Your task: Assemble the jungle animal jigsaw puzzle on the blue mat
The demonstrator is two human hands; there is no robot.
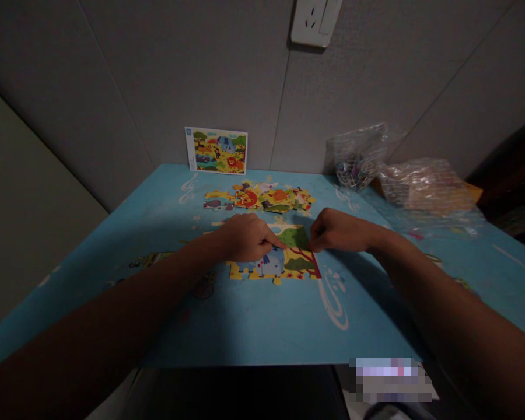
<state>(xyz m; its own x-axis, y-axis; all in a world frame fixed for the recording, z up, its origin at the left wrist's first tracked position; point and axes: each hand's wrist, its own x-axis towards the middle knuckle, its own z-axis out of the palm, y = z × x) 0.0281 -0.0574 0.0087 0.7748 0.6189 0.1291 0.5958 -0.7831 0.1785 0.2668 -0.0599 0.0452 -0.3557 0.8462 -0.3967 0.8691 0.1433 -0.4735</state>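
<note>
A partly joined jigsaw puzzle (300, 263) lies flat on the blue table, showing a blue elephant, a green tree and a dark red right border. My left hand (247, 236) rests over its left part, covering some of it. The index finger is stretched out, its tip on the puzzle's middle, while the other fingers curl under. At the upper right edge of the puzzle, my right hand (332, 230) is closed with its fingertips down at the border. Whatever may be between those fingers is hidden. Beyond both hands lies a heap of loose puzzle pieces (262, 197).
A picture card (219, 150) of the animal scene leans on the grey wall at the back. Clear plastic bags (424, 186) lie at the back right. The blue tabletop (271, 326) has printed drawings. A wall socket (315, 22) is above.
</note>
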